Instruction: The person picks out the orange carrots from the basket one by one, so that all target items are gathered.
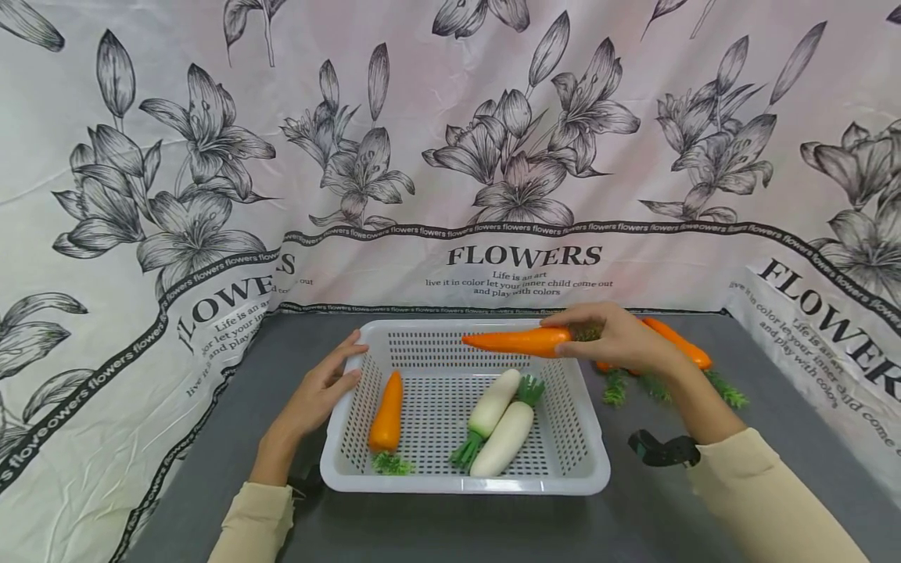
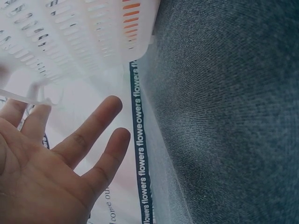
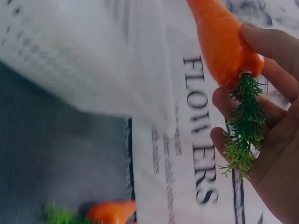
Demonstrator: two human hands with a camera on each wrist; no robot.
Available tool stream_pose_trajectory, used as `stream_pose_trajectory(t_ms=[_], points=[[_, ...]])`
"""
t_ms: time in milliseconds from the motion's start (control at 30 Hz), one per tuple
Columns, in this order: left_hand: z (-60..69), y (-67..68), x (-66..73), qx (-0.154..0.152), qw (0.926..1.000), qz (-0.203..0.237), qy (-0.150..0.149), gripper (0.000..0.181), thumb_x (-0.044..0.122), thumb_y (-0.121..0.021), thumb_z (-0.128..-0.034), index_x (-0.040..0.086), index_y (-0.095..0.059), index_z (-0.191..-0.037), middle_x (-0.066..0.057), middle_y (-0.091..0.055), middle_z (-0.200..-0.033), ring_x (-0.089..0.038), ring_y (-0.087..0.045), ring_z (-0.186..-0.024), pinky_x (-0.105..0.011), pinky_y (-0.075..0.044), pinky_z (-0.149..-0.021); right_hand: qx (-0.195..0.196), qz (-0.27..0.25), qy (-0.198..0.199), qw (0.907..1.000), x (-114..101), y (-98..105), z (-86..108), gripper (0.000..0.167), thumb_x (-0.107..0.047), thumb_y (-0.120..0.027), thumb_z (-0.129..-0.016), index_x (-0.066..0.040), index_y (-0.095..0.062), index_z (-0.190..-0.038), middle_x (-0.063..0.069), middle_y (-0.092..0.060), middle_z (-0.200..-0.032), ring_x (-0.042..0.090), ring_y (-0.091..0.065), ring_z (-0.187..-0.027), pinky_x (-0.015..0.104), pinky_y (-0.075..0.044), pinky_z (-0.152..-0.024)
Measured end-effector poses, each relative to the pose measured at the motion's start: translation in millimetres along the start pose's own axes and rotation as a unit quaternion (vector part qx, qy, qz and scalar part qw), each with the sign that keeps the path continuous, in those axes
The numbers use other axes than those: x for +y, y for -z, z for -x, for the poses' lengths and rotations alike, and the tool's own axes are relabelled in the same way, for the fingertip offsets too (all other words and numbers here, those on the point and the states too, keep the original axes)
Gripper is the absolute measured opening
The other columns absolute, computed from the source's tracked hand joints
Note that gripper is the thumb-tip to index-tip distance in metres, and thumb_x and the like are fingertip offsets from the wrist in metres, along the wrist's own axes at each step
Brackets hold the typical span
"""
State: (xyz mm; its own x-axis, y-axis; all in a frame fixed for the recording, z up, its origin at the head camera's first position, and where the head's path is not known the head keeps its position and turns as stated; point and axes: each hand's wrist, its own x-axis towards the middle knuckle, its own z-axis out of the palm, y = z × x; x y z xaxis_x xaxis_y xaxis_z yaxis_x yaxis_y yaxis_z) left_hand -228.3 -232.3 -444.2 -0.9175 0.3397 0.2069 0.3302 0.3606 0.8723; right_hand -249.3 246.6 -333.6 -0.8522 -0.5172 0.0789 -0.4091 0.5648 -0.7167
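Observation:
In the head view my right hand (image 1: 619, 336) pinches an orange carrot (image 1: 521, 341) by its thick end, above the back right part of a white perforated basket (image 1: 464, 485). The carrot lies roughly level, tip to the left; its green leafy top (image 3: 246, 123) hangs by the palm in the right wrist view. My left hand (image 1: 320, 395) rests on the basket's left rim with fairly straight fingers; the left wrist view shows two fingers spread free outside the wall. Inside the basket lie another carrot (image 1: 387, 414) at left and two white radishes (image 1: 503, 442) right of centre.
More carrots (image 1: 679, 344) with green tops (image 1: 615, 387) lie on the grey table (image 1: 281, 344) right of the basket, partly hidden by the right hand and forearm. A flower-printed cloth (image 1: 394, 266) rises behind and along both sides.

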Motion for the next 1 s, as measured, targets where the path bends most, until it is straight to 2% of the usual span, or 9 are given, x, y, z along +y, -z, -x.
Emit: stream_pose_trajectory(t_ms=[33,133,267,367,500,633,700,1000], points=[[0.2,0.0,0.4,0.0,1.0,-0.001,0.001,0.047,0.023,-0.052,-0.1067,0.015,-0.045,-0.153,0.002,-0.016,-0.173,-0.041,-0.064,-0.112,-0.03,-0.063,-0.071,0.005,-0.011,-0.008,0.9999,4,3,3.8,0.042,-0.027,-0.076,-0.092,-0.017,-0.069,-0.133,0.011,-0.069,-0.127,0.023,-0.065,-0.089,0.033,-0.056,-0.071],[0.5,-0.4,0.3,0.001,1.0,-0.006,0.003,0.047,0.024,-0.052,-0.1067,0.016,-0.045,-0.152,0.003,-0.016,-0.172,-0.039,-0.064,-0.111,-0.031,-0.063,-0.071,0.027,-0.02,-0.036,0.9988,18,11,15.2,0.043,-0.029,-0.075,-0.094,-0.016,-0.067,-0.134,0.012,-0.07,-0.121,0.019,-0.066,-0.084,0.031,-0.056,-0.066],[0.1,-0.9,-1.2,0.004,0.9999,-0.012,0.005,0.047,0.024,-0.053,-0.1066,0.015,-0.046,-0.152,0.002,-0.017,-0.172,-0.033,-0.065,-0.108,-0.03,-0.063,-0.071,0.061,-0.005,-0.067,0.9959,38,22,30.8,0.046,-0.033,-0.072,-0.096,-0.015,-0.065,-0.137,0.014,-0.072,-0.118,0.017,-0.068,-0.089,0.029,-0.057,-0.071],[-0.3,-1.0,-2.2,0.005,0.9999,-0.014,0.006,0.047,0.023,-0.053,-0.1065,0.015,-0.046,-0.152,0.001,-0.016,-0.172,-0.03,-0.066,-0.107,-0.03,-0.063,-0.072,0.095,0.012,-0.093,0.9911,54,31,44.0,0.048,-0.036,-0.07,-0.097,-0.013,-0.064,-0.139,0.013,-0.073,-0.115,0.015,-0.065,-0.084,0.029,-0.054,-0.066],[-0.6,-0.6,-2.1,0.006,0.9999,-0.013,0.007,0.046,0.024,-0.053,-0.1065,0.017,-0.047,-0.152,0.003,-0.017,-0.172,-0.034,-0.066,-0.109,-0.03,-0.063,-0.072,0.144,0.042,-0.119,0.9815,76,42,62.3,0.051,-0.039,-0.07,-0.097,-0.013,-0.063,-0.139,-0.001,-0.074,-0.107,0.01,-0.06,-0.078,0.029,-0.049,-0.06],[-0.3,0.5,-0.9,0.007,0.9999,-0.012,0.006,0.046,0.025,-0.053,-0.1066,0.019,-0.047,-0.152,0.005,-0.017,-0.172,-0.038,-0.064,-0.112,-0.03,-0.063,-0.073,0.186,0.049,-0.131,0.9725,97,49,77.7,0.051,-0.039,-0.07,-0.096,-0.012,-0.063,-0.139,-0.027,-0.065,-0.104,0.003,-0.06,-0.082,0.029,-0.05,-0.061],[0.0,0.8,-0.7,0.005,0.9999,-0.012,0.005,0.046,0.025,-0.053,-0.1067,0.019,-0.046,-0.152,0.004,-0.017,-0.172,-0.04,-0.064,-0.114,-0.03,-0.063,-0.073,0.203,0.047,-0.137,0.9684,107,52,85.1,0.052,-0.039,-0.07,-0.096,-0.012,-0.063,-0.14,-0.034,-0.06,-0.103,-0.001,-0.06,-0.085,0.029,-0.051,-0.062],[-0.2,0.1,-2.2,0.006,0.9998,-0.017,0.001,0.046,0.024,-0.052,-0.1068,0.017,-0.046,-0.152,0.001,-0.017,-0.172,-0.04,-0.065,-0.113,-0.03,-0.063,-0.071,0.282,0.065,-0.208,0.9344,145,60,111.4,0.059,-0.049,-0.068,-0.095,-0.016,-0.061,-0.143,-0.044,-0.047,-0.095,-0.021,-0.048,-0.08,0.016,-0.047,-0.062]])
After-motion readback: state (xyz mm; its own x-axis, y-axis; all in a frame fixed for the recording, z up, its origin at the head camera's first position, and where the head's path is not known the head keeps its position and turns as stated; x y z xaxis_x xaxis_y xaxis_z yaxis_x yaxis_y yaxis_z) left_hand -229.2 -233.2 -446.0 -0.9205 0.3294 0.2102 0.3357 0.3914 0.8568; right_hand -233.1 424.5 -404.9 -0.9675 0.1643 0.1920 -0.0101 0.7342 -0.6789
